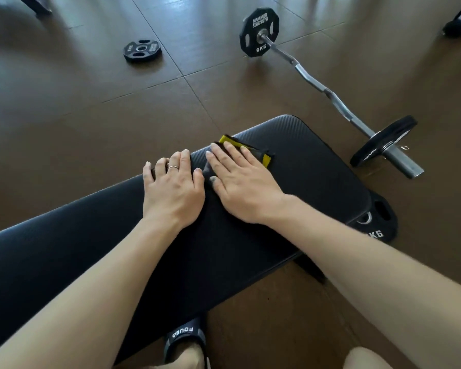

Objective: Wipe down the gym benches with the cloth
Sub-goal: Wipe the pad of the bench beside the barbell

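A black, finely ribbed bench pad (pixel 304 166) is seen, with a dark grey, yellow-edged cloth (pixel 261 155) upon it. Brown tiled floor (pixel 117 115) is shown; at 1 o'clock, black plates on a silver bar (pixel 320 86).

Both forearms are bare, with no sleeves showing anywhere along them. The left hand (pixel 172 190) wears a thin silver-toned ring (pixel 173 167) on one finger; the right hand (pixel 244 190) wears nothing. At the bottom centre of the frame, one foot sits in a dark slide sandal (pixel 183 339) with white lettering across its strap.
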